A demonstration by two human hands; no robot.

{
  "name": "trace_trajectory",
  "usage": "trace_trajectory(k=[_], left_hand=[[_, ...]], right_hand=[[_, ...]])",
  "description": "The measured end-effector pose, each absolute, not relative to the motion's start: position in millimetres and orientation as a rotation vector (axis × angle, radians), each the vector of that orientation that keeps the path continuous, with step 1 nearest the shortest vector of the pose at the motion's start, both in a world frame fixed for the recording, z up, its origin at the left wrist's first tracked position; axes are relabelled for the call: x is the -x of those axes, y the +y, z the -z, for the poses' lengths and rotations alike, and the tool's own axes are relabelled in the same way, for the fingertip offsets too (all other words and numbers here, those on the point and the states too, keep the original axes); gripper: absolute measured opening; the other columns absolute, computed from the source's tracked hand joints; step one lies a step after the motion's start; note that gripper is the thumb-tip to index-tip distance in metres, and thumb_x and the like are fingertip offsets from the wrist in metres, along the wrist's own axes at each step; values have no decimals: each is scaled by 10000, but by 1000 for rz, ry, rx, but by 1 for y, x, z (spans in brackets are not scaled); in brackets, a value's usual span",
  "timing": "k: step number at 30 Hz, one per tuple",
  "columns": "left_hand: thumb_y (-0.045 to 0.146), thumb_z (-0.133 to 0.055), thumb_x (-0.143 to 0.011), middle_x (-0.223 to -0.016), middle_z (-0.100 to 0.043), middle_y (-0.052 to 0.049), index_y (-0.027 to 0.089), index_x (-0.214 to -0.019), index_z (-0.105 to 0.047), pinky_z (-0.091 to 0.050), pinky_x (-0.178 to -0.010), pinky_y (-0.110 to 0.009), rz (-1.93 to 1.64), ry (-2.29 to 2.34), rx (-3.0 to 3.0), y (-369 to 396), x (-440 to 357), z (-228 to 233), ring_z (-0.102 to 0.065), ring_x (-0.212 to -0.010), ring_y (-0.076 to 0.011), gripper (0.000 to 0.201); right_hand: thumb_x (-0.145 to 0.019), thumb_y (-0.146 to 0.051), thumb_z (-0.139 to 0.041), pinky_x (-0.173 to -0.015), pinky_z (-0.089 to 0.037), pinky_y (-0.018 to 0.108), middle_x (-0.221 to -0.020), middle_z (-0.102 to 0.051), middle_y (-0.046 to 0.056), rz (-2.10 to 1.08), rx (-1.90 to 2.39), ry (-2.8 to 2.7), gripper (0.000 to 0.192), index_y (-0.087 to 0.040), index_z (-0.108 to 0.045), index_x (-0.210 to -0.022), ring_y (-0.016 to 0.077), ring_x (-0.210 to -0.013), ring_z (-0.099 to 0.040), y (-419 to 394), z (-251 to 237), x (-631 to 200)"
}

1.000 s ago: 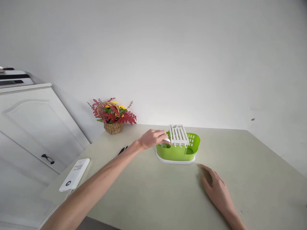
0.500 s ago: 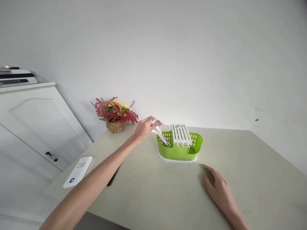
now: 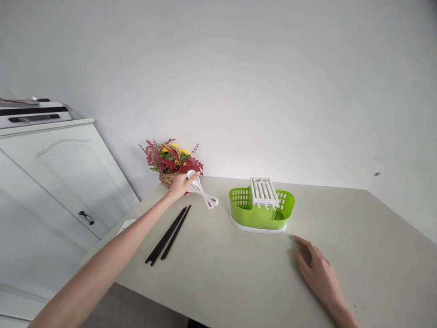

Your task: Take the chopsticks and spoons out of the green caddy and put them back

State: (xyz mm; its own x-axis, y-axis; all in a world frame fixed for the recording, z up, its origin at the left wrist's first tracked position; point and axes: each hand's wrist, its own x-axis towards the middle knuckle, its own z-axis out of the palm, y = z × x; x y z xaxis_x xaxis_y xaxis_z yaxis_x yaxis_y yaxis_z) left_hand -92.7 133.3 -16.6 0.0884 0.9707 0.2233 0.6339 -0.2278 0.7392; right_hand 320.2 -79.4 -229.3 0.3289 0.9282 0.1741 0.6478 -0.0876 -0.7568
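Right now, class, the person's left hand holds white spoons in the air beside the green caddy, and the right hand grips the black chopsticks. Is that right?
Not quite. The right hand grips nothing: it rests flat on the table, right of the green caddy. The black chopsticks lie untouched on the table. The left hand does hold the white spoons, as the head view shows.

Flat white device (image 3: 126, 224) sat mostly hidden behind left forearm (image 3: 112, 259); right wrist cut by bottom edge; white spoons' (image 3: 203, 193) count too blurred to tell.
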Motion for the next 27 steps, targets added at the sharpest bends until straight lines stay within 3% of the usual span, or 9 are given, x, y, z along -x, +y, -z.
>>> trace_trajectory(k=[5, 12, 17, 24, 27], left_hand=[[801, -612, -798, -428, -559, 1, 196, -629, -560, -296, -326, -214, -356, 1567, -1944, 121, 127, 49, -507, -333, -135, 630], [782, -591, -782, -471, -558, -3, 217, -661, -515, -311, -372, -241, 134, 1572, -2113, 112, 131, 76, -522, -368, -160, 582], [794, -621, -738, -456, -509, 4, 230, -615, -471, -288, -388, -272, 224, 1574, -2156, 115, 125, 81, -478, -347, -167, 597], [725, -683, -730, -412, -388, 52, 229, -573, -532, -233, -420, -280, 224, 1490, -2295, 118, 114, 84, -359, -343, -125, 543], [683, -712, -728, -436, -403, 50, 225, -537, -519, -229, -449, -272, 172, 1451, -2391, 118, 111, 88, -352, -405, -118, 533]], right_hand=[[-886, -493, -467, -902, -534, 427, -1346, -690, 60, -461, 1832, -1404, 505, -283, -619, -1319, 285, -1124, -666, -80, 231, -321], [-895, -484, -457, -937, -529, 436, -1334, -698, 59, -441, 1828, -1419, 498, -286, -618, -1322, 285, -1161, -658, -80, 232, -321], [-889, -486, -461, -928, -532, 434, -1337, -696, 59, -438, 1833, -1416, 502, -288, -620, -1322, 284, -1146, -663, -79, 234, -322], [-885, -494, -458, -965, -516, 451, -1340, -693, 68, -450, 1829, -1406, 520, -271, -624, -1323, 293, -1176, -652, -80, 230, -321], [-879, -495, -465, -964, -517, 454, -1331, -698, 70, -453, 1827, -1401, 523, -271, -627, -1322, 297, -1174, -654, -80, 229, -321]])
